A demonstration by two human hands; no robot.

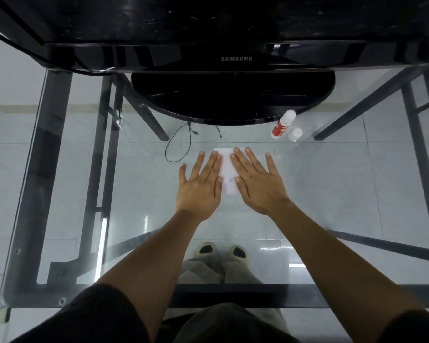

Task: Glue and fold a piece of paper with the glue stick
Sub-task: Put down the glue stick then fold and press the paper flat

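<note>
A small white piece of paper (227, 169) lies flat on the glass table (134, 194), mostly covered by my hands. My left hand (200, 184) rests palm down on its left part, fingers spread. My right hand (255, 181) lies palm down on its right part, fingers spread too. Neither hand grips anything. A red and white glue stick (282, 125) stands uncapped beyond and to the right of the paper. Its white cap (295, 134) stands beside it.
A black Samsung monitor (233, 58) on a round stand (233, 102) fills the far side of the table. A thin black cable (178, 144) loops left of the paper. The dark table frame (42, 169) and the person's legs and sandals show through the glass.
</note>
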